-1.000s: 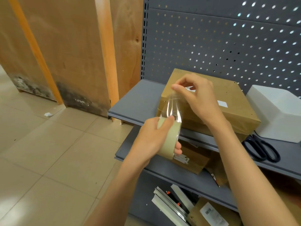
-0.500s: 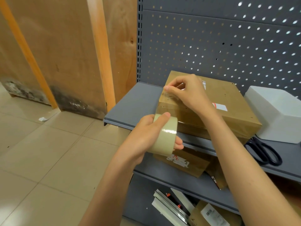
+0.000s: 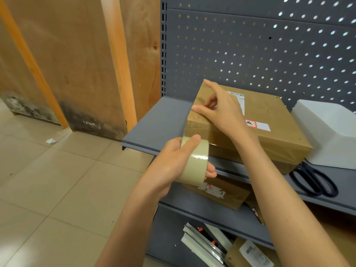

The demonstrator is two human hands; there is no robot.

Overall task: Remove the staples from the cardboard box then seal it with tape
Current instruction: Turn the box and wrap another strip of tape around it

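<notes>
At centre frame, on the grey metal shelf (image 3: 154, 122), the flat brown cardboard box (image 3: 269, 128) is lying, its left edge under the right hand (image 3: 221, 110), whose thumb is pressing the tape end down. Just below, the left hand (image 3: 173, 164) is gripping the beige roll of packing tape (image 3: 194, 160), so the strip is probably running down that left side.

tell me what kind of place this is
Probably a stockroom or shop back room. Grey metal shelving with a pegboard back holds a cardboard box and scissors, more parcels sit on the lower shelves, and plywood sheets lean on the tiled floor.
</notes>
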